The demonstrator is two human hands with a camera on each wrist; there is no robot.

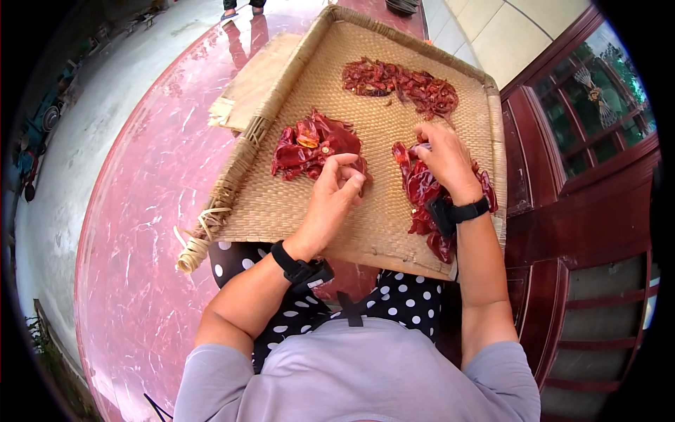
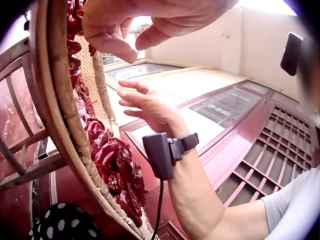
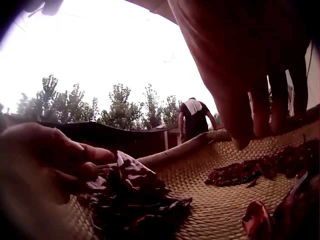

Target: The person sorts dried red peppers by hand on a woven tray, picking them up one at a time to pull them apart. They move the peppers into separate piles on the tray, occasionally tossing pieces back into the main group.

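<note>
Dried red chili peppers lie in separate piles on a woven tray (image 1: 383,190). My left hand (image 1: 330,197) is at the near right edge of the left pile (image 1: 309,151), its fingers loosely bent. In the left wrist view a gap shows between thumb and fingertips of the left hand (image 2: 135,30), with no pepper in it. Over the right pile (image 1: 422,197) is my right hand (image 1: 446,162), palm down. Its fingers reach forward fairly straight in the left wrist view, and in the right wrist view they hang above the weave.
A flattened pile of smaller, shrivelled peppers (image 1: 401,84) lies at the tray's far side. Board-like sheets (image 1: 256,77) stick out beyond its left rim. A dark red door (image 1: 576,204) stands close on the right. Beyond the tray is another person (image 3: 195,117).
</note>
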